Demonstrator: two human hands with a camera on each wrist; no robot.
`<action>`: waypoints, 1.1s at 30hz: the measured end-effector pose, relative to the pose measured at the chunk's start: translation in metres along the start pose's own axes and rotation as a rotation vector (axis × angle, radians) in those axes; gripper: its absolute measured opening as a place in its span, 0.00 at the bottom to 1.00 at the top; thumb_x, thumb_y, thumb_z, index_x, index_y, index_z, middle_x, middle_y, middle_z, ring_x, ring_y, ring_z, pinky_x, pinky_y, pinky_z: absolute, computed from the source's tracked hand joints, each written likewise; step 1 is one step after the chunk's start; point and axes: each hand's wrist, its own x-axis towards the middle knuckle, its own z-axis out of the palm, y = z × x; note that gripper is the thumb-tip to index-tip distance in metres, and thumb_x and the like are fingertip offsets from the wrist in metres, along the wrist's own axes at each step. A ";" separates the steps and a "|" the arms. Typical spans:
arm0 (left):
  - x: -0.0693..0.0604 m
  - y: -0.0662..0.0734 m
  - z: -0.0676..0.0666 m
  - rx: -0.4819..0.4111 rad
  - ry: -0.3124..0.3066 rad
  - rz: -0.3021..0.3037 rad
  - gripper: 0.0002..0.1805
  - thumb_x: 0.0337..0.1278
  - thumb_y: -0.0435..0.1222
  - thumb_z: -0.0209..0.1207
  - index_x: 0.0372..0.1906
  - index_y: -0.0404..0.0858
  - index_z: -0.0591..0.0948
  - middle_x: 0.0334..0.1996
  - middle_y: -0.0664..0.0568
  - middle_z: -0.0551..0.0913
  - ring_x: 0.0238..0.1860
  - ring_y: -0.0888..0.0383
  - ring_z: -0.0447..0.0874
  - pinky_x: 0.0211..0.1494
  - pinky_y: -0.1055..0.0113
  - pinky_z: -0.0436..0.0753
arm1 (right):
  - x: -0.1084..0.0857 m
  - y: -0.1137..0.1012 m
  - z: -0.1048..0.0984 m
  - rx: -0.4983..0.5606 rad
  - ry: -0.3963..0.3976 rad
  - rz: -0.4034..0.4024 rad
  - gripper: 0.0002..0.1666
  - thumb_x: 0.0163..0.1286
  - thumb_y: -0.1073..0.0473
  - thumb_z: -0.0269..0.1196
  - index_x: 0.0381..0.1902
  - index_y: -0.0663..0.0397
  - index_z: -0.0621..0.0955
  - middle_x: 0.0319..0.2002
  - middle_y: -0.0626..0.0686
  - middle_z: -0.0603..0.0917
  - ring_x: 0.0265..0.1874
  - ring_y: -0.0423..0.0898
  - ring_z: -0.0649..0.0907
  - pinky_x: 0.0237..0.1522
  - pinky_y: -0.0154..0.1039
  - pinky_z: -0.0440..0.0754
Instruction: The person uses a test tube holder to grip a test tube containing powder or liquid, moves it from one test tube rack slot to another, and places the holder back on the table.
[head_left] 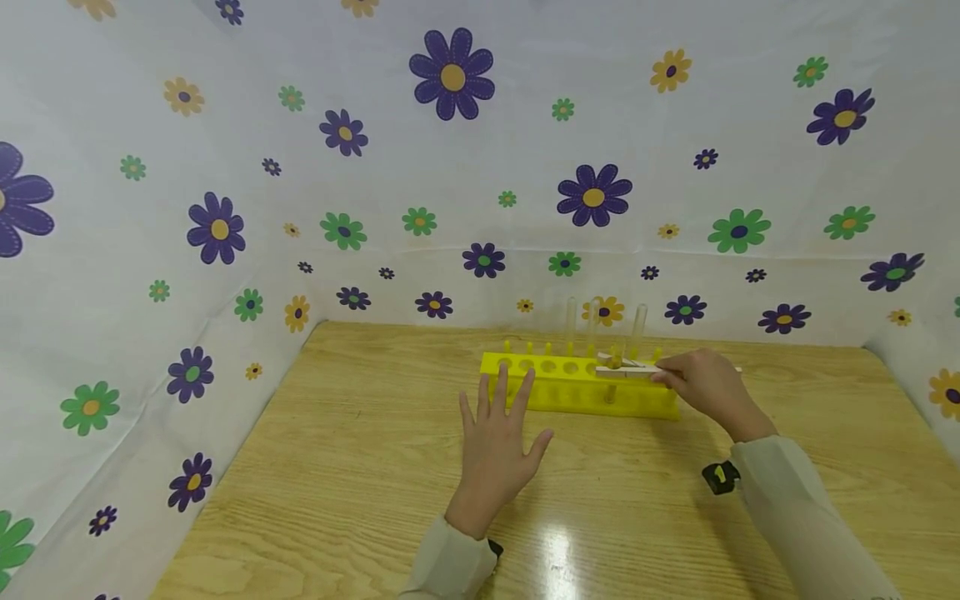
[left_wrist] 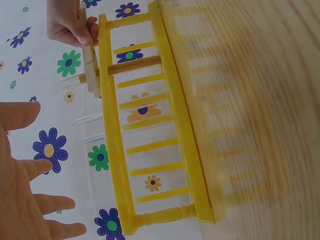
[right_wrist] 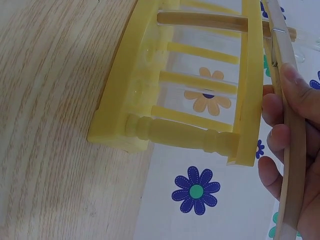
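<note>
My right hand (head_left: 708,387) grips a wooden test tube holder (right_wrist: 295,170) with a metal spring. The holder's jaws lie around the upper part of a test tube (right_wrist: 200,21) with brown liquid in it, which stands in a hole of the yellow test tube rack (head_left: 570,403). The tube's bottom reaches the rack's base. Fingers spread, my left hand (head_left: 495,454) hovers in front of the rack's left end and holds nothing. In the left wrist view a gap shows between its fingertips and the rack (left_wrist: 117,165).
Several clear test tubes, one of them a clear tube (head_left: 571,327), stand up from pegs along the rack's back edge. The rack sits toward the back of a wooden table (head_left: 337,467). Behind and to the left hangs a white flowered cloth (head_left: 390,167).
</note>
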 end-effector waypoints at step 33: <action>0.000 0.000 -0.001 0.017 -0.009 -0.001 0.40 0.61 0.57 0.50 0.74 0.51 0.51 0.74 0.41 0.52 0.72 0.37 0.52 0.67 0.33 0.51 | 0.001 -0.001 -0.004 0.001 -0.044 0.030 0.15 0.62 0.56 0.63 0.39 0.62 0.86 0.26 0.53 0.86 0.19 0.41 0.72 0.28 0.39 0.76</action>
